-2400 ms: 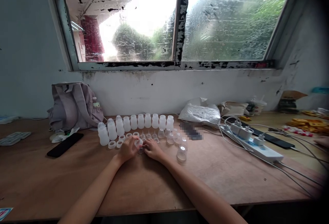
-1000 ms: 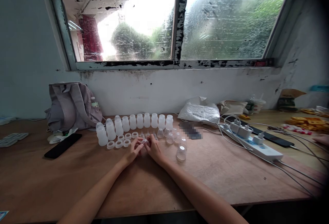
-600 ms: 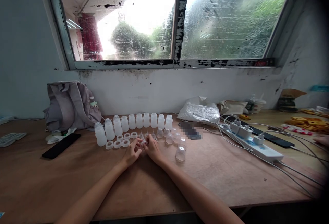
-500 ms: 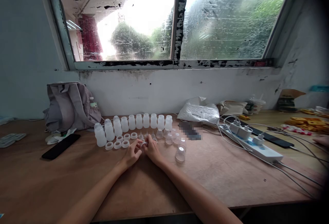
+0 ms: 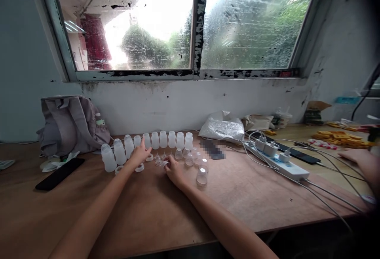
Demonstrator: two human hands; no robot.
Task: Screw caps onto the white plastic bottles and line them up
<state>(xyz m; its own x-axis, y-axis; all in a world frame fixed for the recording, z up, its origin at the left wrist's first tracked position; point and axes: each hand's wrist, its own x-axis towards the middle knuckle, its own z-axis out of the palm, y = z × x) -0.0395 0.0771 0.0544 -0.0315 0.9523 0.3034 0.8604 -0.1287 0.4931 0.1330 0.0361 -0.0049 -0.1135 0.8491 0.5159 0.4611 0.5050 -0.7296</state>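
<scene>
A row of small white plastic bottles (image 5: 163,139) stands on the wooden table (image 5: 154,211) below the window. White rings (image 5: 139,167) and clear teats (image 5: 178,154) lie in front of the row. My left hand (image 5: 139,154) reaches among the bottles at the left part of the row, fingers apart, touching one. My right hand (image 5: 172,170) rests on the table with a small clear teat-and-ring piece (image 5: 165,164) pinched at its fingertips. A clear dome cap (image 5: 202,176) stands just right of that hand.
A grey bag (image 5: 69,124) and a black phone (image 5: 55,174) lie at the left. A silver pouch (image 5: 222,129), a white power strip (image 5: 282,160) with cables, and yellow parts (image 5: 335,137) sit at the right. Another person's hand (image 5: 360,162) rests at the right edge.
My left hand left the piece held between both hands and moved up-left to the bottle row. My right hand keeps the piece. The view shifted right, showing more of the other person's hand.
</scene>
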